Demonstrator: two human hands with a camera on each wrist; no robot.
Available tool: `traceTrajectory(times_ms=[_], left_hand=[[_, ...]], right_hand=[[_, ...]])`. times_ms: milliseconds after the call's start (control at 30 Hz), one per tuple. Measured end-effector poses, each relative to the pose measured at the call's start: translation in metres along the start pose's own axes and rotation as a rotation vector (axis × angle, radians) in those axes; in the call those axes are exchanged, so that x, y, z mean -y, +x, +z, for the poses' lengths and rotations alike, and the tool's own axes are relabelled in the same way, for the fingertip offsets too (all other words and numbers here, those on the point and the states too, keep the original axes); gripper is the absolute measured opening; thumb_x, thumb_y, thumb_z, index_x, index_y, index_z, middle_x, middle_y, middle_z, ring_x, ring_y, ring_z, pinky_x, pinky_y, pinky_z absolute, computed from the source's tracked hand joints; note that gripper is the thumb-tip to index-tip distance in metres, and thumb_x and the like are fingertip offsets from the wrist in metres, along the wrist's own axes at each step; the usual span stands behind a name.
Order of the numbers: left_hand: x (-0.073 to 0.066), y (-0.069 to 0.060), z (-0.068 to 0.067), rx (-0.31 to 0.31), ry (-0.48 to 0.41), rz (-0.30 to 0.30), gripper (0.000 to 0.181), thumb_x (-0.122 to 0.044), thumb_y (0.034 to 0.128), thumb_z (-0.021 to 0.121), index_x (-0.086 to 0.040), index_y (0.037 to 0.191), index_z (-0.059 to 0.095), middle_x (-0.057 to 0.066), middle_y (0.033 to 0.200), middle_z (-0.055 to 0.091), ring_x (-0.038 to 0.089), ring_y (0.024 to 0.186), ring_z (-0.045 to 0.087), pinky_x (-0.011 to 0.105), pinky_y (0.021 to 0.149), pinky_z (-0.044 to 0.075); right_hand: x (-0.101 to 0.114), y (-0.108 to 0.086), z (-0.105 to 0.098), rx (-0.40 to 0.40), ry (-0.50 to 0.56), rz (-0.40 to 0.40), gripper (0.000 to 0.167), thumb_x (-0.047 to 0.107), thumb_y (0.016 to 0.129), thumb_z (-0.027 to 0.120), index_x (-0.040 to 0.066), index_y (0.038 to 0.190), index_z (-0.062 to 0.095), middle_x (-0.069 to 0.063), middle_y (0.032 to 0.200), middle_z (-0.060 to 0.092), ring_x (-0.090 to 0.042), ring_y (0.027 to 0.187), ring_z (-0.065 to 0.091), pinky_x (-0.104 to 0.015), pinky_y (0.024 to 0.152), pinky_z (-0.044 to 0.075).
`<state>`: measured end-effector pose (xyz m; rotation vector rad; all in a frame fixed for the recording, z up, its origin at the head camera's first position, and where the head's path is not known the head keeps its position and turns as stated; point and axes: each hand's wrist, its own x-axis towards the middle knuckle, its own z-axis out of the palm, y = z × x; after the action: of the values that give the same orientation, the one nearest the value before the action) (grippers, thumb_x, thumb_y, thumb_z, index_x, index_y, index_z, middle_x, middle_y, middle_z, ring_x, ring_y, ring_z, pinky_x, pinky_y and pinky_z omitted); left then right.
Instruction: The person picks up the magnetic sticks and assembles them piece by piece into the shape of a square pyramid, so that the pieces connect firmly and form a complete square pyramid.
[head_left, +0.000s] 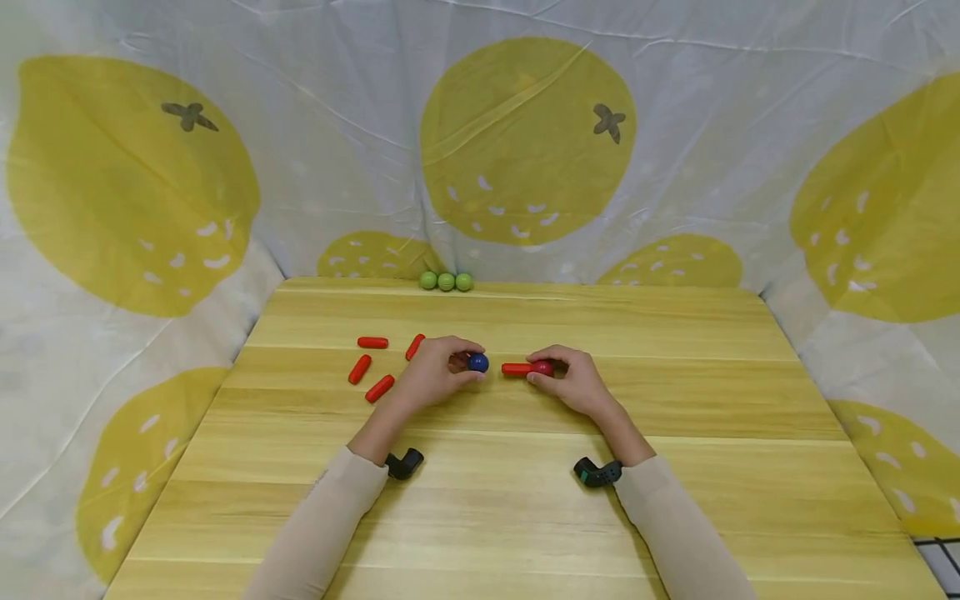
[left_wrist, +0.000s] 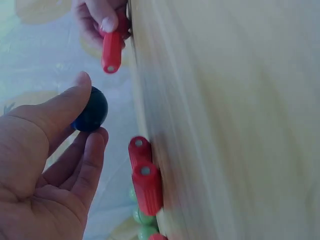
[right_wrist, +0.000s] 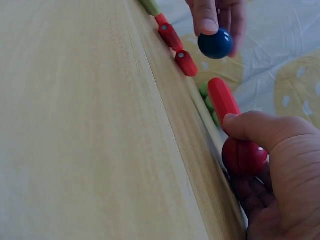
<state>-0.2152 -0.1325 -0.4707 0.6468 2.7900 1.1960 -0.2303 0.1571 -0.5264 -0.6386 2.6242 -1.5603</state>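
Note:
My left hand (head_left: 435, 375) pinches a blue ball (head_left: 478, 362) between thumb and fingers, just above the table. Facing it, my right hand (head_left: 573, 379) grips a dark red ball (head_left: 542, 367) with a red rod (head_left: 515, 369) joined end-on to it. The rod points left toward the blue ball, and a small gap separates the two. In the left wrist view a round silvery dot shows on the free end of the held rod (left_wrist: 111, 55). The right wrist view has my thumb lying where the rod meets the red ball (right_wrist: 244, 156).
Several loose red rods lie left of my left hand, among them one rod (head_left: 372, 342) farther back and one (head_left: 380, 388) nearer. Three green balls (head_left: 446, 282) sit in a row at the back edge of the wooden table (head_left: 525, 533). A lemon-print cloth (head_left: 712, 167) hangs behind.

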Motion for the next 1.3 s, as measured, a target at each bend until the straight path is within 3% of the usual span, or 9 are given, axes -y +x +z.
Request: traceTrajectory(times_ms=[167, 333, 533, 767, 967, 1100, 1300], left_hand=[[-0.007, 0.006, 0.012, 0.03, 0.058, 0.015, 0.038, -0.025, 0.0846, 0.087, -0.013, 0.119, 0.077, 0.002, 0.107, 0.076, 0.015, 0.09, 0.068, 0.034, 0.084, 0.059], [-0.006, 0.008, 0.02, 0.044, 0.06, 0.008, 0.038, -0.026, 0.0831, 0.088, -0.015, 0.117, 0.077, 0.0, 0.102, 0.077, 0.009, 0.085, 0.068, 0.03, 0.081, 0.059], [-0.005, 0.008, 0.025, 0.058, 0.056, -0.01, 0.039, -0.027, 0.0853, 0.086, -0.013, 0.12, 0.077, 0.002, 0.109, 0.076, 0.012, 0.091, 0.07, 0.032, 0.085, 0.06], [-0.004, 0.01, 0.028, 0.073, 0.058, 0.002, 0.039, -0.022, 0.0882, 0.084, -0.012, 0.124, 0.075, 0.006, 0.12, 0.074, 0.018, 0.1, 0.072, 0.036, 0.09, 0.061], [-0.008, 0.013, 0.031, 0.08, 0.078, -0.011, 0.037, -0.023, 0.0907, 0.081, -0.013, 0.125, 0.074, 0.004, 0.11, 0.076, 0.015, 0.095, 0.071, 0.035, 0.087, 0.06], [-0.011, 0.015, 0.033, 0.068, 0.065, -0.016, 0.034, -0.021, 0.0916, 0.08, -0.014, 0.124, 0.074, 0.004, 0.106, 0.076, 0.013, 0.092, 0.071, 0.033, 0.085, 0.06], [-0.011, 0.018, 0.037, 0.042, 0.011, 0.009, 0.034, -0.018, 0.0906, 0.081, -0.012, 0.123, 0.074, 0.005, 0.114, 0.076, 0.015, 0.096, 0.073, 0.032, 0.086, 0.061]], right_hand=[[0.001, -0.001, -0.001, -0.002, 0.024, -0.003, 0.025, 0.025, 0.088, 0.085, 0.018, 0.111, 0.079, -0.003, 0.112, 0.076, -0.022, 0.097, 0.066, -0.029, 0.082, 0.054], [0.003, -0.001, 0.0, 0.016, 0.025, 0.01, 0.023, 0.023, 0.088, 0.084, 0.019, 0.111, 0.079, -0.001, 0.112, 0.076, -0.02, 0.098, 0.066, -0.026, 0.082, 0.055], [0.004, -0.001, 0.0, 0.029, 0.0, 0.015, 0.025, 0.022, 0.089, 0.083, 0.016, 0.113, 0.078, -0.002, 0.114, 0.074, -0.02, 0.098, 0.065, -0.027, 0.08, 0.056], [0.005, -0.001, 0.001, 0.066, -0.01, -0.009, 0.024, 0.025, 0.092, 0.08, 0.014, 0.113, 0.077, 0.0, 0.097, 0.073, -0.018, 0.078, 0.061, -0.027, 0.069, 0.052], [0.004, -0.002, 0.001, 0.067, 0.042, -0.01, 0.025, 0.022, 0.094, 0.078, 0.009, 0.114, 0.076, -0.002, 0.091, 0.074, -0.015, 0.073, 0.065, -0.026, 0.063, 0.054], [0.005, -0.002, 0.001, 0.082, 0.078, 0.001, 0.031, 0.022, 0.092, 0.081, 0.009, 0.119, 0.074, -0.004, 0.09, 0.074, -0.016, 0.071, 0.065, -0.026, 0.061, 0.054], [0.007, 0.0, 0.002, 0.135, 0.113, 0.009, 0.051, 0.022, 0.088, 0.085, 0.011, 0.133, 0.066, -0.01, 0.081, 0.072, -0.019, 0.064, 0.062, -0.022, 0.059, 0.048]])
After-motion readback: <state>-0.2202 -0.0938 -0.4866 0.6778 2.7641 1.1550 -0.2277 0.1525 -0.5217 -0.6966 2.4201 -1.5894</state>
